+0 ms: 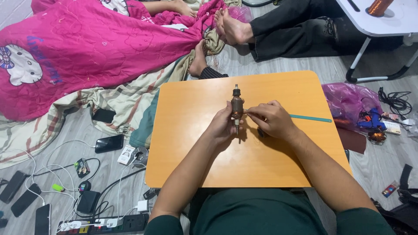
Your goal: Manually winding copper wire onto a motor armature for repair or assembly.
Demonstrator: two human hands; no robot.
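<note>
Head view: grey floor strewn with phones, cables and a power strip (111, 223); pink blanket (87, 43) at upper left, orange low table (196, 143) in the middle. Above the table, motor armature (237, 106) upright, wrapped by left hand (223, 126); right hand (272, 119) pinching at its side. Teal strip (311, 118) half hidden behind right hand; pinched object too small to tell.

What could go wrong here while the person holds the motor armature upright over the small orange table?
1. The left hand alone grips the armature, above the table; it may slip and fall.
2. The right hand pinches something thin at the windings; a tug might damage them.
3. The teal strip lies near the table edge and may slide off.
</note>
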